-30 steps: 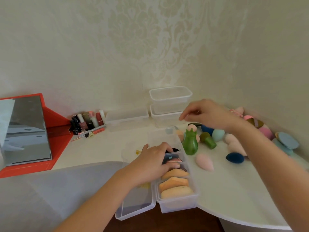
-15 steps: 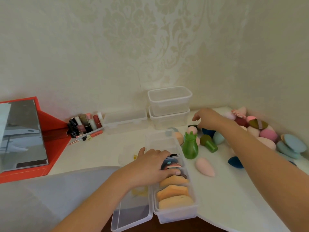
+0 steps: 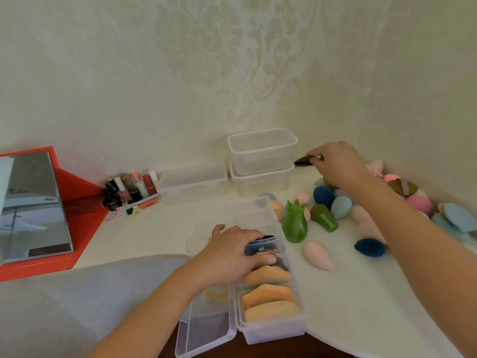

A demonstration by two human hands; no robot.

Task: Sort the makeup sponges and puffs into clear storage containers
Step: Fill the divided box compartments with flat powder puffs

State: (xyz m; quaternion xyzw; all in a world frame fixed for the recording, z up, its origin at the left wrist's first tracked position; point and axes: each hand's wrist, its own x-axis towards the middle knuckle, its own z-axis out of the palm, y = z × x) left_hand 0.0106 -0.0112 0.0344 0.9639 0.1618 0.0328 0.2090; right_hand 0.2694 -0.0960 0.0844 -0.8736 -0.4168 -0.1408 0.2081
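Sorting looks partway: orange and dark puffs (image 3: 267,276) fill the long container (image 3: 273,334) at lower centre, left hand (image 3: 232,257) resting loosely on them. Right hand (image 3: 338,167) has its grip pinched on a dark green puff (image 3: 303,160) centre-right; many sponges (image 3: 317,255) lie loose on the counter (image 3: 348,293).

Worktop: white worktop (image 3: 348,293) with a curved front edge, set into a wall corner.
Front edge: long clear container (image 3: 273,332) overhangs the edge; its clear lid (image 3: 206,329) lies against its left side.
Back: 2 stacked clear containers (image 3: 260,183), with a low clear box (image 3: 193,180) just to their left.
Back left: cluster of nail polish bottles and lipsticks (image 3: 129,189), and a mirror in a red case (image 3: 33,208) at the far left.
Middle: green vase-shaped holder (image 3: 295,226) stands upright just right of the long container; pink teardrop sponge (image 3: 317,254) lies near it, dark blue sponge (image 3: 370,247) further right.
Right: tipped olive mushroom-shaped sponge (image 3: 324,218), teal egg sponge (image 3: 341,207), dark blue egg sponge (image 3: 323,196), and a heap of pink and blue puffs (image 3: 456,218) along the wall.
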